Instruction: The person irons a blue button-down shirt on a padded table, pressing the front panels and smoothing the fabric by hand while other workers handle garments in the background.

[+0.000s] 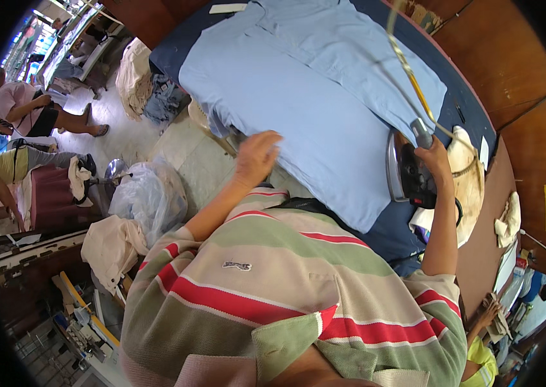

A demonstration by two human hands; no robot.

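While the light-blue garment (312, 109) is lying spread over the dark-blue board cover (386, 233), with its near edge running along the wearer's side, I am watching from afar for scorching first. The iron (409, 177) is sitting at the garment's right-hand edge, and I am not managing to tell whether its plate is pressing the cloth or standing clear; if it is resting hot in one place, I am judging that a mark could come from the delay. The right hand (437, 160) is gripping the handle, its thumb curling over and its other fingers mostly hiding from me. The left hand (257, 158) is hovering at the garment's near edge, fingers lying loosely together and pinching nothing I am able to see; whether they are touching the fabric I cannot tell. With so little visible hold there, a push of the iron could be dragging the cloth into creases or off the board. Farther out, the yellowish cord (417, 90) is dropping across the garment to the iron, so slack could be snagging a fold. Just beside the iron, the cream cloth (469, 193) is bunching, and a careless sideways swing could be catching it.
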